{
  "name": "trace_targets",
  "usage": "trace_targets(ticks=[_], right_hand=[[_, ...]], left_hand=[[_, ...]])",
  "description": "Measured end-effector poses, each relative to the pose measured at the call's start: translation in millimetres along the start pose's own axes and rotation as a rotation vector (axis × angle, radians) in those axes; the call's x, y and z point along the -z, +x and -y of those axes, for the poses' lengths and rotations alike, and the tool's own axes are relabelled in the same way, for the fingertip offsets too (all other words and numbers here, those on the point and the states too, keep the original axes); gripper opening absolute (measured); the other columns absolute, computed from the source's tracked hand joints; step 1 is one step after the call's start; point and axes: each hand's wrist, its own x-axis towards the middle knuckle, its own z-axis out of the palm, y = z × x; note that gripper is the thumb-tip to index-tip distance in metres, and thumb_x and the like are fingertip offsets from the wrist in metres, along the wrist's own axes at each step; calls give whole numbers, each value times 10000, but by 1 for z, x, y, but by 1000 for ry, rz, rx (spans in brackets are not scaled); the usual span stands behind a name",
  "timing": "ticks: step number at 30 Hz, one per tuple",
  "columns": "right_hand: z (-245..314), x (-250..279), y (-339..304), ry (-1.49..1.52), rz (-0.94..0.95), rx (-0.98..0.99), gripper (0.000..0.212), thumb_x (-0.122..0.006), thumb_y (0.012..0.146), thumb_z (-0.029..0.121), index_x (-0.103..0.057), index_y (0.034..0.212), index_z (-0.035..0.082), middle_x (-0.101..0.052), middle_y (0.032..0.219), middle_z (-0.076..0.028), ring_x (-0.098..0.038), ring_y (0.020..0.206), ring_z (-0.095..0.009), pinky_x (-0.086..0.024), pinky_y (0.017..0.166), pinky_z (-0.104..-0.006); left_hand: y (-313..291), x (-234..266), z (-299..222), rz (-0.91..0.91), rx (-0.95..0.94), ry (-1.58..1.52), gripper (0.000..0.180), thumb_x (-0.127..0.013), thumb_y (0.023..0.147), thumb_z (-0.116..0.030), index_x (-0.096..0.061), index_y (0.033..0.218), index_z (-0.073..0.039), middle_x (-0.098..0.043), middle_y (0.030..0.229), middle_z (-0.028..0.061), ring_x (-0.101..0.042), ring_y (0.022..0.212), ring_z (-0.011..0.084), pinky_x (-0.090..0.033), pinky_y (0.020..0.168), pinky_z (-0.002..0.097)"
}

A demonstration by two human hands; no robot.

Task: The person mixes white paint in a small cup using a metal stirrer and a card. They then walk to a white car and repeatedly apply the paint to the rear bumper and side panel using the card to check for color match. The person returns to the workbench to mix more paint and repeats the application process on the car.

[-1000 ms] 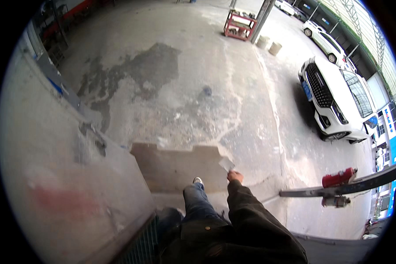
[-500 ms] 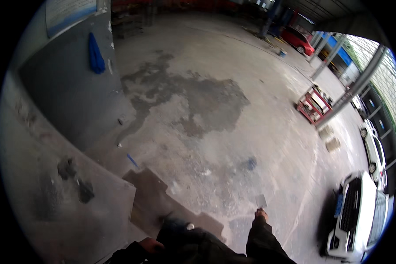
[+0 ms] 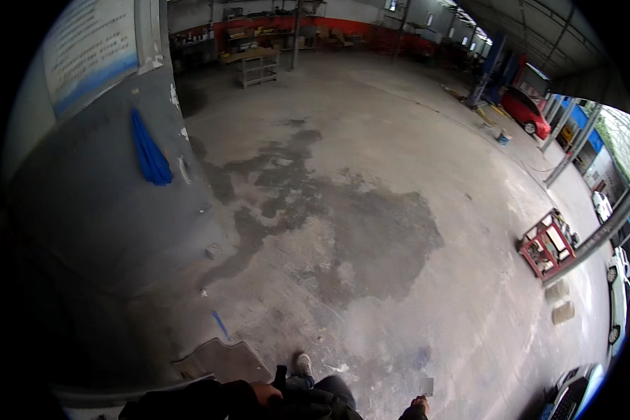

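Observation:
At the lower edge, my right hand (image 3: pixel 420 402) is closed on a small flat grey square piece (image 3: pixel 427 386) that sticks up past the fingers; I cannot tell its exact kind. My left hand (image 3: pixel 266 393) is near my body, curled, with a dark sleeve behind it. A short black upright bar (image 3: pixel 280 376) rises right beside this hand, and what the fingers hold is hidden. Ahead of the left arm, a brown floor mat (image 3: pixel 224 360) with a cut-out edge lies on the concrete. One shoe of mine (image 3: pixel 303 364) stands to its right.
A grey wall with a blue cloth (image 3: pixel 149 150) stands left. A blue strip (image 3: pixel 221 325) lies beyond the mat. Damp patches (image 3: pixel 385 238) mark the floor. A red tool cart (image 3: pixel 547 245), a post (image 3: pixel 602 231) and parked cars (image 3: pixel 574 395) line the right. A wooden bench (image 3: pixel 259 66) stands far back.
The view has tilted up, so floor, cart and cars sit lower in it. The pale surface at lower left has mostly left view. My right hand still holds the grey piece.

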Motion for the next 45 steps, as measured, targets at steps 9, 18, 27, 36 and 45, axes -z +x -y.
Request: trace_targets(ticks=[9, 18, 27, 36, 45], right_hand=[[31, -282, -14, 114, 10, -224, 150, -512, 882, 215, -584, 812, 104, -594, 758, -22, -548, 824, -173, -454, 693, -374], [155, -751, -38, 604, 329, -512, 105, -577, 804, 110, -509, 726, 130, -510, 618, -40, -492, 525, -200, -376, 448, -368], [308, -1270, -177, -103, 748, 139, 100, -623, 757, 55, -575, 688, 1, -533, 559, -49, -473, 415, -139, -380, 365, -252], [304, -1532, -250, -131, 464, 38, 173, -584, 725, 34, -505, 571, 53, -504, 507, -50, -467, 398, -163, -366, 346, -272], [228, -1719, -328, -315, 283, -59, 252, -597, 750, 49, -459, 539, 59, -468, 475, -42, -397, 344, -143, -310, 310, -276]], left_hand=[[48, 205, 55, -237, 187, -286, 304, -517, 844, -351, -541, 1058, -136, -605, 1058, 123, -570, 1022, 303, -425, 862, 398], [134, 473, 118, -672, 522, -1402, 346, -503, 920, -348, -599, 1001, -26, -657, 945, 62, -588, 941, 151, -426, 849, 297], [83, 754, 149, -601, 336, -418, 359, -620, 768, -180, -560, 1120, -144, -614, 1100, 71, -596, 1000, 238, -460, 852, 341], [30, 1042, 264, -772, 346, -455, 438, -719, 680, -427, -643, 1004, -142, -663, 924, 114, -635, 871, 302, -500, 749, 383], [44, 1262, 409, -917, 526, -454, 308, -563, 782, -391, -492, 967, -155, -598, 900, 120, -603, 838, 365, -459, 678, 468]])
